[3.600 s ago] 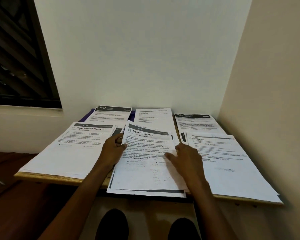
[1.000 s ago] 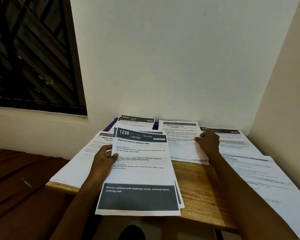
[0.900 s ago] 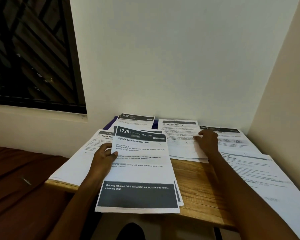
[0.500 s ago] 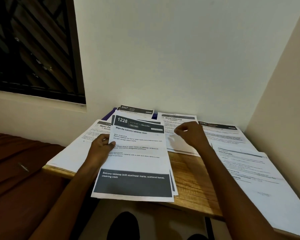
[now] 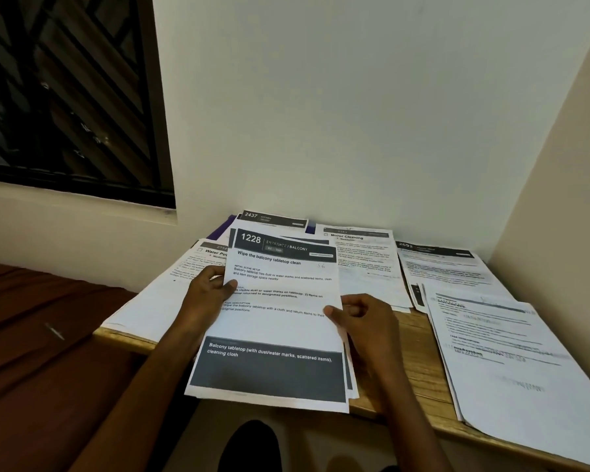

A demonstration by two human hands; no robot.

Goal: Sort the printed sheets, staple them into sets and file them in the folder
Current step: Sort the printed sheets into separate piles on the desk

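1. Left hand (image 5: 206, 294) grips the left edge of a thin stack, top sheet "1228" (image 5: 276, 321), thumb on the face; held raised and tilted toward the viewer, likely for reading its header.
2. Right hand (image 5: 365, 321) pinches the stack's right edge, thumb on top, fingers curled beneath; probably to peel or steady the top page.
3. Sorted piles lie on the wooden table (image 5: 413, 362): "Water Plants" pile (image 5: 160, 301) left, "Mirror Cleaning" pile (image 5: 368, 267) far centre, "2692" pile (image 5: 447, 267) far right.
4. Purple folder (image 5: 223, 228) peeks out far left, under the "2437" sheet (image 5: 273, 219). No stapler visible.
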